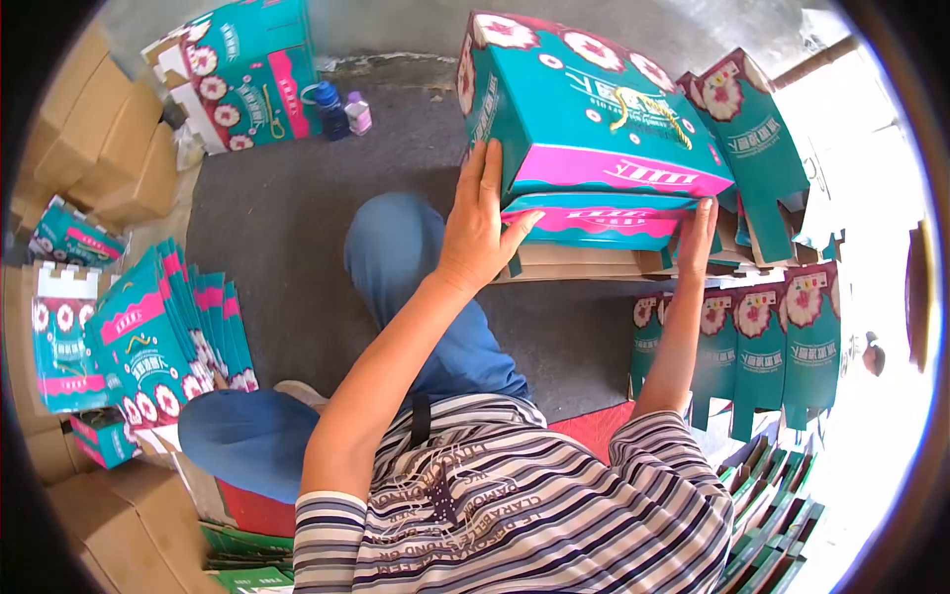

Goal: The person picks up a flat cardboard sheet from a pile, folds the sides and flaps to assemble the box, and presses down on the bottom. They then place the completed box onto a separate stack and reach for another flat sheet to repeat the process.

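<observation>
Floor btwn stacks; L hand, R hand @ box corners.

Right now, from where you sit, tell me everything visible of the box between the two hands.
The box looks like printed cardboard, mostly teal, with a wavy pink band along the near edge, white lettering and round white-and-dark-red motifs. A twisted yellow cord handle lies on the face turned up. It sits slanted beyond the knees; what bears it is hard to tell. The left hand touches its near left corner, the right hand its near right corner.
</observation>
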